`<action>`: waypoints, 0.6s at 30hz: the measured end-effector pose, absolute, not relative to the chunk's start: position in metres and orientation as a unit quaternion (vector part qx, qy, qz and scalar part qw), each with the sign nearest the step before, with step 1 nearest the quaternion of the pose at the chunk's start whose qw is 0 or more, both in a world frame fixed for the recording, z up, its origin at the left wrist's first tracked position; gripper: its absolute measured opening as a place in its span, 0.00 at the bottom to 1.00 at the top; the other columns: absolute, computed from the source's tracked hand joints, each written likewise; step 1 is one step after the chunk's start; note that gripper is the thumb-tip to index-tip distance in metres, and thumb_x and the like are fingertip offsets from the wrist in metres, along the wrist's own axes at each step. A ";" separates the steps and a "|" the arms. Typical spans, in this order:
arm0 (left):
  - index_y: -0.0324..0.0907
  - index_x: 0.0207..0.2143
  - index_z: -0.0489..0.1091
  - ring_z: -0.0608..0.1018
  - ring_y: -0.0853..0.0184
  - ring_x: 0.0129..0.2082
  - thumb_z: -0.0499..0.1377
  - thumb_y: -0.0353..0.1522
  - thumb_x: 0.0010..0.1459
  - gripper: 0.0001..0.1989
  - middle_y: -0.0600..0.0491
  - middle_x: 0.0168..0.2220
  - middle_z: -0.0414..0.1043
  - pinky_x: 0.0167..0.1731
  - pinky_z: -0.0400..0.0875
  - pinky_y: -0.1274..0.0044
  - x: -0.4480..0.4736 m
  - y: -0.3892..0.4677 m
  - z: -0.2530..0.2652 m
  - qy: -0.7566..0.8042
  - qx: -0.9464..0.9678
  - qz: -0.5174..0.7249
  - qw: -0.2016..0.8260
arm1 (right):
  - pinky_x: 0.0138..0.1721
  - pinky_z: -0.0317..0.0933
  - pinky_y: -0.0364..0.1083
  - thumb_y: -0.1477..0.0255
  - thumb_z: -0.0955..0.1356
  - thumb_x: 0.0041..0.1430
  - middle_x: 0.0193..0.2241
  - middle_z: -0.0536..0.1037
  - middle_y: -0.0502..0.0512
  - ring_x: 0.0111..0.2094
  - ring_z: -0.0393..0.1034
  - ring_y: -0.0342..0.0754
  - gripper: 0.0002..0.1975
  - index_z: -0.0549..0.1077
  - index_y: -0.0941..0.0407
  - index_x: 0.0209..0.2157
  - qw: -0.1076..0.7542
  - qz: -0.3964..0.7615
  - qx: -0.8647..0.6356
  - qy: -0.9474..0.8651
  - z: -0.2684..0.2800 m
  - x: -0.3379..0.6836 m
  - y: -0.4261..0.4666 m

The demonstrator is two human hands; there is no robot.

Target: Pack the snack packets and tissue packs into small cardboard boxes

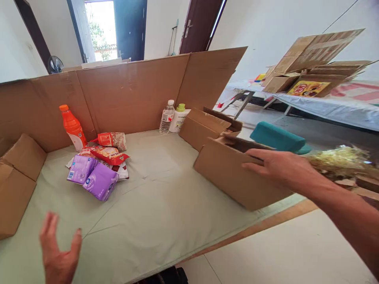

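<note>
My right hand (274, 165) grips the upper edge of an open cardboard box (233, 179) at the table's right side, thumb on its near wall and the other fingers over the rim. The inside of that box is mostly hidden. Above the near left part of the table is my left hand (60, 248), open, fingers spread, holding nothing. Beyond it lie two purple packs (100, 181), resting against red snack packets (111, 155) and a red-and-tan packet (114, 140). An orange bottle (73, 128) stands behind them.
A second cardboard box (207, 126) stands behind the gripped one, beside a clear bottle (167, 117) and a white bottle with a green cap (179, 118). A cardboard panel (133, 94) walls the table's back. Another box (14, 193) sits at left; a teal chair (278, 136) is right.
</note>
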State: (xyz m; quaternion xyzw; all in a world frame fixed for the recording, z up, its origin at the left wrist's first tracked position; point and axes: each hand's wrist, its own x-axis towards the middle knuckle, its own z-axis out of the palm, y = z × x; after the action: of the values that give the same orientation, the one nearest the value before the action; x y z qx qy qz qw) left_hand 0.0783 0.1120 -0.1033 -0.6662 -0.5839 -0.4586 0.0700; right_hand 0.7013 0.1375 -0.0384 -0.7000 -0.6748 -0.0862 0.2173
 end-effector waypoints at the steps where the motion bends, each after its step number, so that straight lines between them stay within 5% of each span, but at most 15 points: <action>1: 0.49 0.71 0.55 0.65 0.43 0.67 0.64 0.39 0.62 0.37 0.40 0.69 0.58 0.64 0.62 0.45 0.096 0.110 -0.104 -0.553 -0.706 -0.440 0.043 | 0.22 0.56 0.50 0.52 0.67 0.60 0.27 0.77 0.57 0.23 0.68 0.54 0.15 0.75 0.49 0.33 0.202 -0.088 -0.690 -0.689 -0.035 0.683 0.127; 4: 0.51 0.74 0.44 0.63 0.43 0.69 0.66 0.40 0.61 0.46 0.39 0.72 0.53 0.63 0.64 0.47 0.139 0.103 -0.107 -0.467 -0.790 -0.383 -0.105 | 0.31 0.64 0.50 0.63 0.62 0.70 0.34 0.80 0.58 0.33 0.75 0.54 0.12 0.75 0.50 0.38 0.178 -0.079 -0.593 -0.781 -0.022 0.610 0.094; 10: 0.51 0.74 0.24 0.47 0.36 0.74 0.75 0.51 0.44 0.74 0.37 0.77 0.32 0.68 0.49 0.43 0.168 0.100 -0.118 -0.372 -0.782 -0.299 -0.401 | 0.32 0.63 0.46 0.76 0.57 0.74 0.28 0.78 0.55 0.29 0.71 0.47 0.20 0.76 0.55 0.33 0.155 0.037 -0.394 -0.905 0.015 0.495 0.047; 14: 0.51 0.74 0.22 0.52 0.39 0.73 0.74 0.51 0.46 0.73 0.38 0.76 0.37 0.69 0.48 0.47 0.168 0.096 -0.115 -0.343 -0.713 -0.306 -0.530 | 0.38 0.72 0.46 0.69 0.58 0.75 0.37 0.83 0.56 0.37 0.78 0.49 0.19 0.81 0.52 0.45 0.113 0.249 -0.361 -0.892 0.042 0.490 0.052; 18: 0.51 0.75 0.26 0.60 0.42 0.71 0.73 0.50 0.48 0.69 0.40 0.75 0.45 0.68 0.56 0.49 0.169 0.093 -0.112 -0.338 -0.693 -0.310 -0.557 | 0.54 0.72 0.53 0.66 0.64 0.70 0.56 0.79 0.60 0.56 0.74 0.57 0.20 0.75 0.54 0.60 0.044 0.244 -0.405 -0.880 0.038 0.496 0.079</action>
State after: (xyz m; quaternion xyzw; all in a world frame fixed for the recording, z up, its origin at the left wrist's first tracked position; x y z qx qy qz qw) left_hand 0.1687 0.0932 -0.1116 -0.6932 -0.3375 -0.3097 -0.5565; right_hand 0.4962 0.0795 0.0384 -0.4051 -0.8800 0.2440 0.0442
